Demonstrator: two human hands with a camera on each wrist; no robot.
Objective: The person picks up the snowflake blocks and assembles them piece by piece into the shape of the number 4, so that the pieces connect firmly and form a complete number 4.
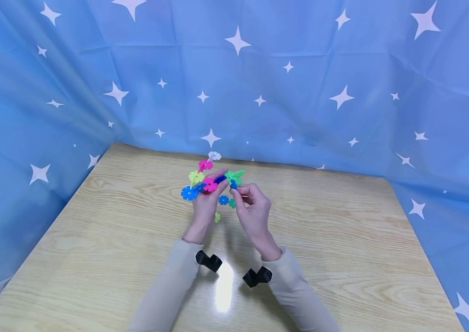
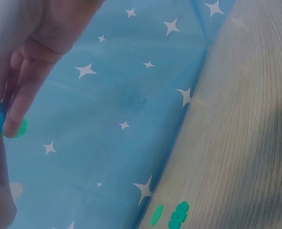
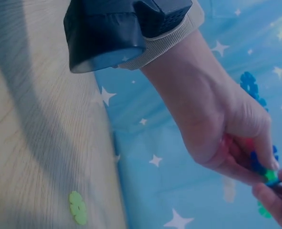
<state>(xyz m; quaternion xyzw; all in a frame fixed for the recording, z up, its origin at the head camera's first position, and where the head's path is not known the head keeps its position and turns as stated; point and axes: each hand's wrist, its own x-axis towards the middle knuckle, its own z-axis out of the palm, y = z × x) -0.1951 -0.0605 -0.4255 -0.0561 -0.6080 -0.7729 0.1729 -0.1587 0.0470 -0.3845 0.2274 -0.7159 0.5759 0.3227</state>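
My left hand (image 1: 206,205) holds a chain of joined plastic snowflake discs by its middle. The chain runs from a white disc (image 1: 214,156) through pink and a yellow disc (image 1: 196,177) to a blue disc (image 1: 189,193), then a pink disc (image 1: 210,185), a dark blue disc (image 1: 219,179) and a green disc (image 1: 233,175). Between thumb and fingers, my right hand (image 1: 256,210) pinches a small blue disc (image 1: 233,184) against the green end. Fingers partly hide this joint in both wrist views.
Loose on the wooden table (image 1: 334,240) below the hands lie a blue disc (image 1: 223,200), a green disc (image 1: 232,203) and a yellow-green disc (image 1: 217,217). A blue star-patterned cloth (image 1: 251,83) hangs behind the table. Each wrist wears a black camera.
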